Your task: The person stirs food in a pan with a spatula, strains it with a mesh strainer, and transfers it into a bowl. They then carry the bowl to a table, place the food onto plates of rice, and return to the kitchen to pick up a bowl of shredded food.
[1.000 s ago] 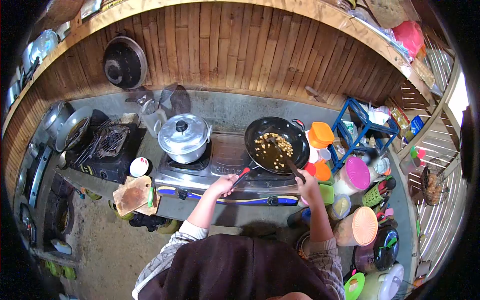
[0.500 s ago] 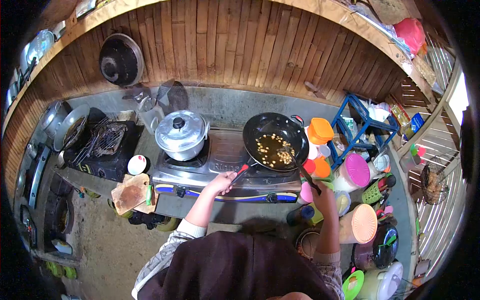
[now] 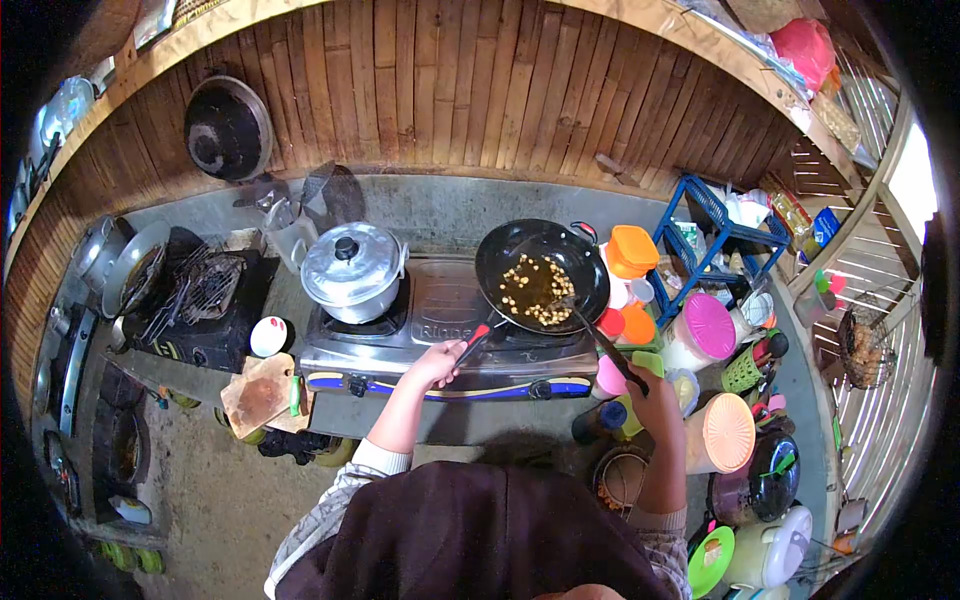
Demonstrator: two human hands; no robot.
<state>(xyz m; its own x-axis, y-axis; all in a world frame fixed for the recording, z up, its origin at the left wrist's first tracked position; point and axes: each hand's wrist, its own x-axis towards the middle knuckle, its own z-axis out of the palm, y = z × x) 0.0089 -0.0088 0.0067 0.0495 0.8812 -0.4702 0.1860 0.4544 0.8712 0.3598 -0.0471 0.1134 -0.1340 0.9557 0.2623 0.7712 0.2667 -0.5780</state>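
A black wok (image 3: 505,245) sits on the right burner of the steel gas stove (image 3: 440,290). Small pale-brown pieces, possibly nuts, lie in oil (image 3: 530,285) at its bottom. My left hand (image 3: 437,364) is closed around the wok's red and black handle (image 3: 474,342). With my right hand (image 3: 655,395) I grip the dark handle of a spatula (image 3: 612,350), whose blade is down among the pieces at the wok's right side. On the left burner stands a lidded aluminium pot (image 3: 350,275).
Lidded plastic containers (image 3: 708,326) crowd the counter to the right, by a blue rack (image 3: 715,225). Left of the stove are a cutting board (image 3: 262,393) with a green-handled knife (image 3: 295,396), a white round item (image 3: 268,336) and a blackened grill (image 3: 205,285).
The view has shifted slightly. The pieces in the oil have spread differently as the spatula moved a little among them. Both hands keep their holds.
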